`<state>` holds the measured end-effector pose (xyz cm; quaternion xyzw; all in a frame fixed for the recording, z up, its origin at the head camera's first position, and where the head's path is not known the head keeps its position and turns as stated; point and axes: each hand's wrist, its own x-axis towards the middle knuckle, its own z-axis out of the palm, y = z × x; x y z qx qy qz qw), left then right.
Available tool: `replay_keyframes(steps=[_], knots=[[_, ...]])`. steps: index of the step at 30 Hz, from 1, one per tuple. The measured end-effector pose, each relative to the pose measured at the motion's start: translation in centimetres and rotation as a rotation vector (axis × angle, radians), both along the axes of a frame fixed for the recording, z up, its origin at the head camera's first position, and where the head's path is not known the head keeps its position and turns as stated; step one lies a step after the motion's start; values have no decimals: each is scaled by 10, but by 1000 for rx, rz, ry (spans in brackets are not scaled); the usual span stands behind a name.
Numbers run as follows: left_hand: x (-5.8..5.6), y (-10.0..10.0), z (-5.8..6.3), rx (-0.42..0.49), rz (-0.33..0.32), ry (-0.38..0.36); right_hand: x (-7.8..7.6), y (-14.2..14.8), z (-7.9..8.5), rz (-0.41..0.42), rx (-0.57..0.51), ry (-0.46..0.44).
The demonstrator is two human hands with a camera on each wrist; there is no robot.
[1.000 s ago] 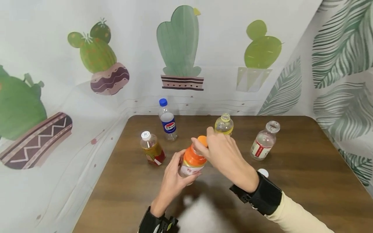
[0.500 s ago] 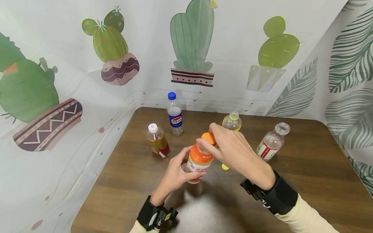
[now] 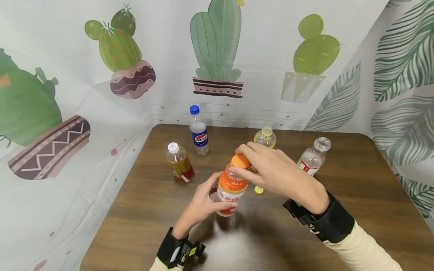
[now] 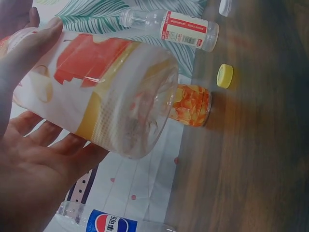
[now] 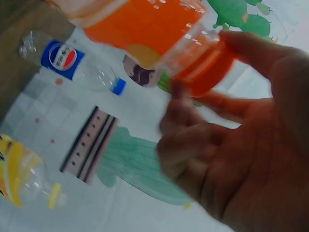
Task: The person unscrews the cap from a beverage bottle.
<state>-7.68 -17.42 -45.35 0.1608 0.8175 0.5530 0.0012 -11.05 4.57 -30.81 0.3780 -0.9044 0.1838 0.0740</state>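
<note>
The left hand [image 3: 203, 199] curls round the orange-necked plastic bottle [image 3: 232, 184], held over the middle of the table [image 3: 135, 226]; the right hand [image 3: 276, 169] pinches its orange cap [image 3: 240, 161]. Turning the cap probably needs a steady, uncrushing left grip.

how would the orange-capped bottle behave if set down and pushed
The orange-capped bottle would probably be light, since no liquid shows through its clear base. It seems fairly stiff, with no plain dent under the left hand. Being round, it might roll if knocked over.
</note>
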Motion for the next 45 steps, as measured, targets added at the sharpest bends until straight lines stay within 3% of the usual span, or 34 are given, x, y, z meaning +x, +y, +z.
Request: replay_keyframes(steps=[8,12,15,21,27,34,39,45], knots=[[-1,1,-4,-26,30,73,6,-3,17,-185,1,25],[-2,0,-4,-59,51,104,8,-8,15,-234,40,42],[-3,-1,-4,-90,63,123,9,-13,7,-231,72,50],[-2,-4,-5,-129,66,118,7,-17,-1,-211,26,-37],[-1,-5,-5,-110,59,101,4,-12,5,-161,24,-97],[2,-11,-5,-44,104,69,2,-4,12,-99,-26,-67],[2,-21,-3,-15,205,95,-11,-8,-5,-97,-53,-86],[1,-35,5,38,294,130,-35,-29,-50,-72,2,-72]])
